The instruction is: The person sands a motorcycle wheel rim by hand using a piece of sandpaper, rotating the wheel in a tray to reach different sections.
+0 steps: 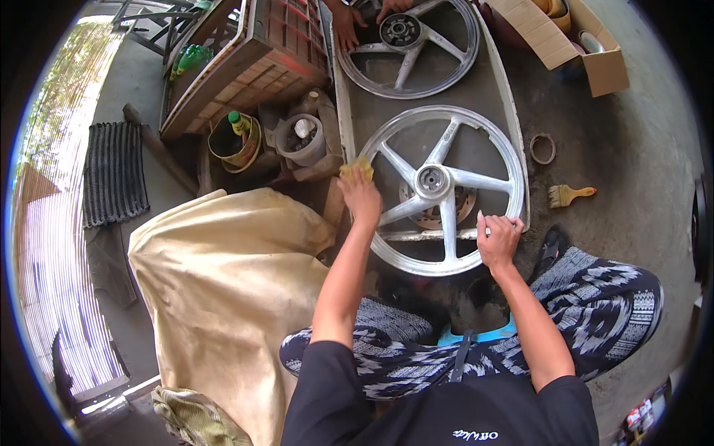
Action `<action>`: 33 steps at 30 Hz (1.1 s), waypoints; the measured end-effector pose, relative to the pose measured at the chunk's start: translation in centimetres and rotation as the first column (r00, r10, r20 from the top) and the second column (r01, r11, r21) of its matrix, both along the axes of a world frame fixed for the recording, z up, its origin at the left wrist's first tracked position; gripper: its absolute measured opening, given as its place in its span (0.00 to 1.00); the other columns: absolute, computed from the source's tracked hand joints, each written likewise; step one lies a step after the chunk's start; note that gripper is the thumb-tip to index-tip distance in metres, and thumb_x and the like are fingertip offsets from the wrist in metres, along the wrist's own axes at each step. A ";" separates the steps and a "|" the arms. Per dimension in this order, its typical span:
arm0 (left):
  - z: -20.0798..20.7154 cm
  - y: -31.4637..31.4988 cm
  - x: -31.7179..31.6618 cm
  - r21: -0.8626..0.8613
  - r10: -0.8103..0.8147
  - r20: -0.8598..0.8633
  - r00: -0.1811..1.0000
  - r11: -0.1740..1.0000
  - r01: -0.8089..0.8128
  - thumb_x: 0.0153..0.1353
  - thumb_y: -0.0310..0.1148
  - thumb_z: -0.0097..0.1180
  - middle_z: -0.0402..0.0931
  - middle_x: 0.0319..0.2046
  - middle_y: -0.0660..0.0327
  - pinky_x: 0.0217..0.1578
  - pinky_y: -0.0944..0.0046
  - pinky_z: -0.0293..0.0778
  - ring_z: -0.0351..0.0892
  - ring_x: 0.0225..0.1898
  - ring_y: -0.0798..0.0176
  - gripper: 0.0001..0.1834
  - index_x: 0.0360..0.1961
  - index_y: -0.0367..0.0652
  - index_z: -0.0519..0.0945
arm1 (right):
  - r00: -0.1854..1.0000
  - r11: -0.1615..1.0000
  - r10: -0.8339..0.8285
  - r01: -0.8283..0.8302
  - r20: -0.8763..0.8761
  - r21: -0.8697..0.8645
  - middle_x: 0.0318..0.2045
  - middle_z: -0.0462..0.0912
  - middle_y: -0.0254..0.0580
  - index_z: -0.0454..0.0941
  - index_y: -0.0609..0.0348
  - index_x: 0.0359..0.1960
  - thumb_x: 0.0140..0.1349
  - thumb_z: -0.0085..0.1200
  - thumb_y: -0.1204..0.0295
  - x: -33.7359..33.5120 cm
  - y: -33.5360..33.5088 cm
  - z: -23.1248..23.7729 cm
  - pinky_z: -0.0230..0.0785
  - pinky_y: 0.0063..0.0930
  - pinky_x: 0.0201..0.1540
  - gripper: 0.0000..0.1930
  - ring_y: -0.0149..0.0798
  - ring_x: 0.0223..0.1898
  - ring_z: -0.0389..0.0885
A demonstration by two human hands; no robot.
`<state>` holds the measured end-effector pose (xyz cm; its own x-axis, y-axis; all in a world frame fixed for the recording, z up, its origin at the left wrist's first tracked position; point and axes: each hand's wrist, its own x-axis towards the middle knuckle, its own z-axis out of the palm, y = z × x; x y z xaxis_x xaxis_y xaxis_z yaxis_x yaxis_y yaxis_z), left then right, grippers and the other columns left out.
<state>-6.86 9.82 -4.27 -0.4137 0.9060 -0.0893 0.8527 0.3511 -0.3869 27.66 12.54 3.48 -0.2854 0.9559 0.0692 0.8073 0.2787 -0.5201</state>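
A pale silver five-spoke motorcycle wheel (448,223) lies flat before me, its near part overhanging the end of a shallow trough (370,123). Below its hub a brake disc (468,204) shows between the spokes. My left hand (361,198) is closed on a yellow sponge-like pad (360,165) at the rim's left side; whether it is sponge or cloth I cannot tell. At the near right of the rim, my right hand (500,241) has its fingers wrapped round the edge. A second, greyer wheel (405,70) lies farther off, with another person's hands (345,26) on it.
A yellow-handled brush (570,195) and a ring (543,149) lie on the floor at right. Beyond them stands a cardboard box (604,70). Left of the trough are a white bucket (305,157), a tin (236,160) with a green-capped bottle, and a tan sheet (223,275).
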 end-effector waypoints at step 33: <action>7.2 -7.7 7.5 -0.250 0.398 0.285 0.872 0.909 -0.333 0.69 0.50 0.41 0.59 0.73 0.50 0.65 0.34 0.53 0.62 0.68 0.33 0.34 0.69 0.37 0.68 | 0.799 0.777 0.599 -0.595 -0.048 -0.204 0.38 0.80 0.43 0.86 0.57 0.35 0.50 0.63 0.36 5.6 0.0 0.4 0.56 0.46 0.68 0.33 0.47 0.51 0.76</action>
